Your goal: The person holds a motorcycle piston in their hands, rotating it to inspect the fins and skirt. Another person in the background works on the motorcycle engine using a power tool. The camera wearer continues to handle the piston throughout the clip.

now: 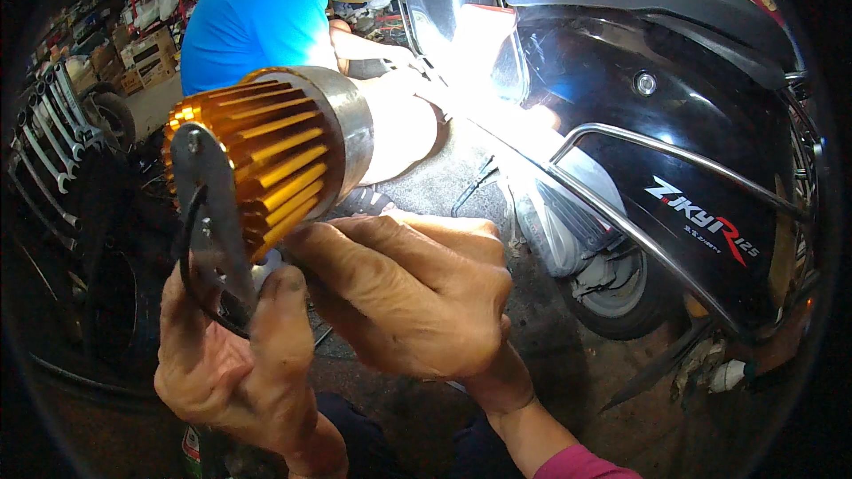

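Note:
A lamp [284, 155] with a gold finned body and a silver rim fills the view just left of centre. A flat grey metal bracket [206, 204] is screwed to its back, with a black cable [188, 253] looping down beside it. My left hand [240, 364] is closed around the bracket's lower end, thumb and fingers on either side. My right hand [408, 297] is closed just under the lamp, its fingertips near the bracket and the lamp's underside. Whatever lies in those right fingertips is hidden.
A black scooter [701, 106] with a chrome side rail [612, 217] stands at the right under a strong glare. Another person in a blue shirt [253, 22] crouches beyond the lamp, arms reaching toward the scooter. Several wrenches [62, 120] hang at the left.

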Motion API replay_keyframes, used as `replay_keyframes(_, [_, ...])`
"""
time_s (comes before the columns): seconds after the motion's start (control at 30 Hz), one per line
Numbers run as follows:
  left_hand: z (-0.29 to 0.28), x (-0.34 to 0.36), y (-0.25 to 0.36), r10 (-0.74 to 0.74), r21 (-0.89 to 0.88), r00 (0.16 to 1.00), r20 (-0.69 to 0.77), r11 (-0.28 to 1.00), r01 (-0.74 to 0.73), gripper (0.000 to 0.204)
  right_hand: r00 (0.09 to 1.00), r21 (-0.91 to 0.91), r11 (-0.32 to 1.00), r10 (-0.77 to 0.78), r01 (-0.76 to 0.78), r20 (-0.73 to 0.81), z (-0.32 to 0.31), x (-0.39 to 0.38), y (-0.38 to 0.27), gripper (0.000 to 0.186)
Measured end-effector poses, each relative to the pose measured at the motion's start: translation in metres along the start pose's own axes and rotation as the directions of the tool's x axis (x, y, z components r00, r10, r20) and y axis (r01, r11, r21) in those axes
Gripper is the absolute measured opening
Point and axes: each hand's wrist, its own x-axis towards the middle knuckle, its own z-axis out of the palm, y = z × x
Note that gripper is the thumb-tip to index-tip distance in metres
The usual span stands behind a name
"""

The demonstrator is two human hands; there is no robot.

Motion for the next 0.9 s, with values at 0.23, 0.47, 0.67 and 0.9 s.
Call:
replay_keyframes(0.23, [0.002,-0.003,0.000,-0.063,-0.016,0.998,-0.020,0.998,0.063,0.043,1.000,-0.028,0.999,0.018,-0.019,-0.019,-0.007,0.001,-0.002,0.035])
replay_keyframes(0.47, [0.005,-0.004,-0.005,0.000,0.023,1.000,-0.023,1.000,0.000,0.043,0.997,-0.012,0.997,0.073,-0.073,-0.027,-0.009,0.003,-0.003,0.037])
replay_keyframes(0.67, [0.014,-0.005,-0.007,-0.056,0.015,0.998,-0.033,0.998,0.057,0.043,0.998,-0.012,0.998,0.063,-0.064,-0.014,-0.012,0.001,0.004,0.036])
replay_keyframes(0.9, [0.016,-0.004,-0.012,-0.048,-0.005,0.999,-0.018,0.999,0.048,0.040,0.999,-0.032,0.998,0.053,-0.054,-0.011,-0.010,0.000,0.007,0.035])
